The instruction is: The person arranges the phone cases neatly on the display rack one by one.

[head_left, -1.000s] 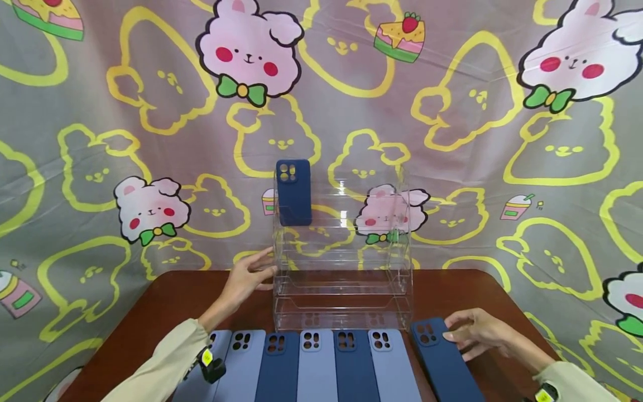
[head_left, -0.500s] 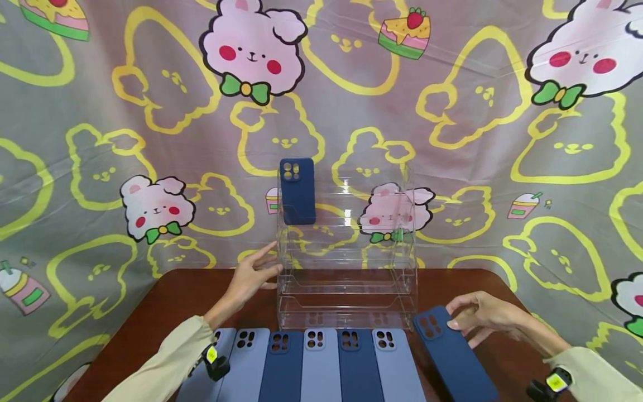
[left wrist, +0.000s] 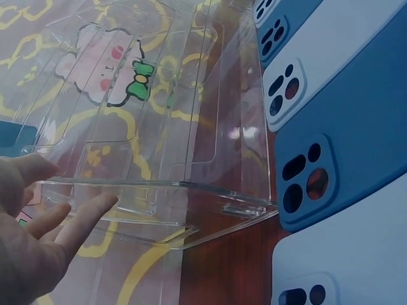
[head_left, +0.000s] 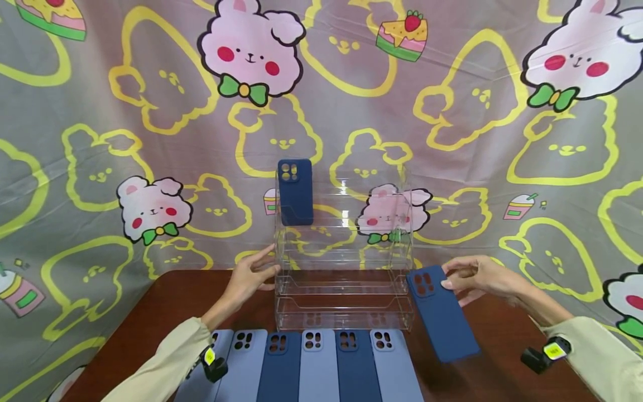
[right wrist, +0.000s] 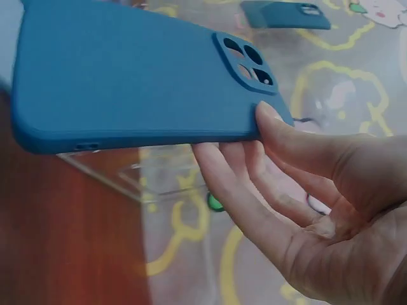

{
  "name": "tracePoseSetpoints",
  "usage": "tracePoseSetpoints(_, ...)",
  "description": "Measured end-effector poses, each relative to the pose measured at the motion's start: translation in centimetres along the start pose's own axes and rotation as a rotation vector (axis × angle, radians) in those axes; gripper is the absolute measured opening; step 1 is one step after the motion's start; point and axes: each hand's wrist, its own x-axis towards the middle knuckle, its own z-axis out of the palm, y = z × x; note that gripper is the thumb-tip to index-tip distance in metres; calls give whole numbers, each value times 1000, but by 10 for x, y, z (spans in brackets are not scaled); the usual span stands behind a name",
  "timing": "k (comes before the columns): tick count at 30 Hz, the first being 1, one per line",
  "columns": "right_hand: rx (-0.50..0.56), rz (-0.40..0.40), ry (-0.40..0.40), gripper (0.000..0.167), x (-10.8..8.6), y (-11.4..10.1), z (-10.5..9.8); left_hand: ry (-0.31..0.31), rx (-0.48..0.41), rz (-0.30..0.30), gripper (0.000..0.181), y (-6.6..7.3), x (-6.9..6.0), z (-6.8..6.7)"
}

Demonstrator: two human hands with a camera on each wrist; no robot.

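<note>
A dark blue phone case [head_left: 444, 315] hangs tilted in the air at the right of the clear tiered stand [head_left: 341, 287]; the right hand [head_left: 484, 279] pinches its upper right edge. In the right wrist view the thumb of the right hand [right wrist: 318, 184] lies on the face of the case [right wrist: 140, 76] near the camera holes, fingers behind. The left hand [head_left: 249, 279] touches the stand's left side with fingers extended; the left wrist view shows the left hand [left wrist: 51, 222] at the clear wall [left wrist: 184, 184]. Another dark blue case [head_left: 296, 195] stands upright at the stand's upper left.
Several cases, light blue [head_left: 319, 368] and dark blue [head_left: 355, 368], lie in a row on the brown table [head_left: 166, 301] before the stand. Behind hangs a patterned cloth [head_left: 341, 123]. Right of the row, bare table shows beneath the raised case.
The right hand has raised the dark blue case from the table's front right, up and away from the camera, toward the stand's right side. The left hand has stayed at the stand.
</note>
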Motion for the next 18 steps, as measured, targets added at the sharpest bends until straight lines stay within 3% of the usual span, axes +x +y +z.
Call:
tracePoseSetpoints(9,-44,-89,187,65,11,-49,-18,29,-12,-10,64,1,1,-1)
tracePoseSetpoints(18,-92,-140,307,65,23,-79,-30,-5,-33,15,65,-2,4,-1)
